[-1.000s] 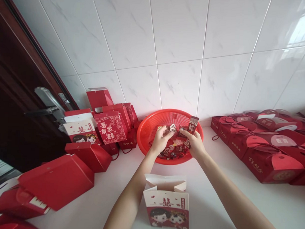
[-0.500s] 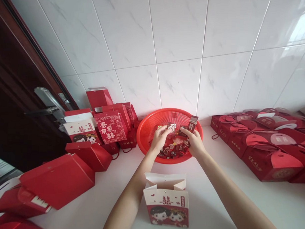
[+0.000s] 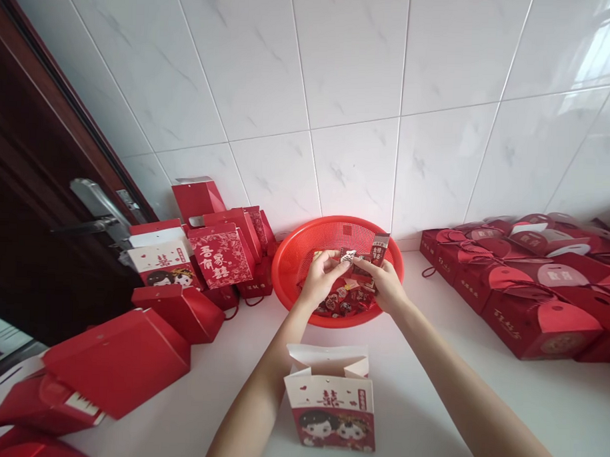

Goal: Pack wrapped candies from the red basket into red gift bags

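Over a red plastic basket (image 3: pixel 289 281), my two hands are close together. My left hand (image 3: pixel 322 277) is closed, pinching a small candy packet (image 3: pixel 347 255) with white and dark print. Closed around a dark red snack packet (image 3: pixel 379 248) that points upward, my right hand (image 3: pixel 386 278) also has its fingertips near the left hand's packet. Wrapped candies (image 3: pixel 340 300) lie in the bottom of the basket. Between my forearms stands a paper gift box (image 3: pixel 328 412) with an open top and two cartoon figures on its front.
Red gift boxes and bags (image 3: pixel 221 259) crowd the left side, with a large red box (image 3: pixel 120 362) nearer me. Rows of tied red boxes (image 3: pixel 517 289) fill the right. Behind is a tiled wall (image 3: pixel 357 170); a dark door (image 3: pixel 46 179) with a metal handle (image 3: pixel 98 208) is at left.
My right hand has moved slightly left, bringing its fingertips up to the packet in my left hand. The view has shifted a little; the gift box stays in place.
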Action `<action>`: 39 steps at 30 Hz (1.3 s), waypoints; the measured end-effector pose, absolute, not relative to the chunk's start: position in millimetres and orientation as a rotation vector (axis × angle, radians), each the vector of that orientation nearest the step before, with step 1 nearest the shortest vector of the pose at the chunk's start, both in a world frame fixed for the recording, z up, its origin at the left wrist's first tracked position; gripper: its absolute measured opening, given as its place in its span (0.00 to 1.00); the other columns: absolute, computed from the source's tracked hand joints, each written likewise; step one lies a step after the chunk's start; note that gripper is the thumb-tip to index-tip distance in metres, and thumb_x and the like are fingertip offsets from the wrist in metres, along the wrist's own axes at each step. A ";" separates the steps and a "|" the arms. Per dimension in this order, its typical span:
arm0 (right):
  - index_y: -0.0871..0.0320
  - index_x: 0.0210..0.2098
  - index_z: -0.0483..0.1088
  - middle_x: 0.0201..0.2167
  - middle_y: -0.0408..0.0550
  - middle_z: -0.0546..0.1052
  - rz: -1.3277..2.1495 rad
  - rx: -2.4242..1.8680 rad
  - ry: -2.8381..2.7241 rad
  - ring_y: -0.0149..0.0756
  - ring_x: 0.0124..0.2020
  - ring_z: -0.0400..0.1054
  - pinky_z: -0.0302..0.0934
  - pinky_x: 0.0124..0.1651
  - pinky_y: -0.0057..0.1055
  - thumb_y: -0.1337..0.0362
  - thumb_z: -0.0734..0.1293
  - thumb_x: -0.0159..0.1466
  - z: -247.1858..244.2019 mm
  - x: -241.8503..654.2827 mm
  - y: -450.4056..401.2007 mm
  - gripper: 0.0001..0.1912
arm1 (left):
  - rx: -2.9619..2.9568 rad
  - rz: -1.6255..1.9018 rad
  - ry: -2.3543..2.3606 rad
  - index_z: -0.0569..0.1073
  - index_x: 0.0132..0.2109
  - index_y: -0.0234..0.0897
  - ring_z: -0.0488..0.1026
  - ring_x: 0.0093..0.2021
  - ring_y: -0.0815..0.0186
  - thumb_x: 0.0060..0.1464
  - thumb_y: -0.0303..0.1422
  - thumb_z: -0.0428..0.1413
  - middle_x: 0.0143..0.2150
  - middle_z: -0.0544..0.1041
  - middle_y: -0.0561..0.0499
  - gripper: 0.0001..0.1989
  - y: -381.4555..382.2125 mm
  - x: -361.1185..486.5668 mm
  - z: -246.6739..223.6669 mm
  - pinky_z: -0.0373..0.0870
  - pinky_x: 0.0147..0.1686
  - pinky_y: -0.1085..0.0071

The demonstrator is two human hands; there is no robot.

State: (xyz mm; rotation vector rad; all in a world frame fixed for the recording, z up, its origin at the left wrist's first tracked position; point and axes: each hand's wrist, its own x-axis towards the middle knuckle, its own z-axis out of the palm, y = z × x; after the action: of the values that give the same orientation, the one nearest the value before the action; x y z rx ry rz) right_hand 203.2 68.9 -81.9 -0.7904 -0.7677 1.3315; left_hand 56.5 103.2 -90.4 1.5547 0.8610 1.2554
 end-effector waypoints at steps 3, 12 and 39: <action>0.60 0.30 0.79 0.32 0.49 0.83 1.327 -0.805 -0.762 0.39 0.31 0.78 0.72 0.31 0.30 0.62 0.81 0.45 -82.5 203.2 69.0 0.15 | 1.643 1.262 0.884 0.78 0.41 0.39 0.78 0.45 0.58 0.54 0.48 0.63 0.38 0.82 0.48 0.17 103.4 57.2 -88.6 0.72 0.49 0.64; 0.57 0.26 0.76 0.26 0.46 0.82 1.272 -0.804 -0.580 0.41 0.31 0.78 0.73 0.32 0.32 0.65 0.77 0.47 -79.9 200.9 71.0 0.09 | 1.828 0.925 1.592 0.77 0.28 0.39 0.78 0.43 0.47 0.45 0.31 0.66 0.34 0.81 0.42 0.05 122.4 48.4 -109.0 0.70 0.48 0.56; 0.56 0.27 0.74 0.25 0.44 0.81 1.250 -0.801 -0.440 0.40 0.28 0.78 0.69 0.23 0.28 0.67 0.75 0.48 -82.0 199.5 68.2 0.08 | 1.987 0.985 1.519 0.78 0.32 0.39 0.78 0.39 0.49 0.57 0.38 0.60 0.30 0.79 0.44 0.08 110.0 53.8 -107.4 0.69 0.45 0.57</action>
State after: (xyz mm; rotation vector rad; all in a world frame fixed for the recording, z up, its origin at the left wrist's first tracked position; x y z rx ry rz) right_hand 199.5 68.2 -82.0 -0.8014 -0.4398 1.2498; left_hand 53.8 110.0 -107.4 1.9871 1.5194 0.9852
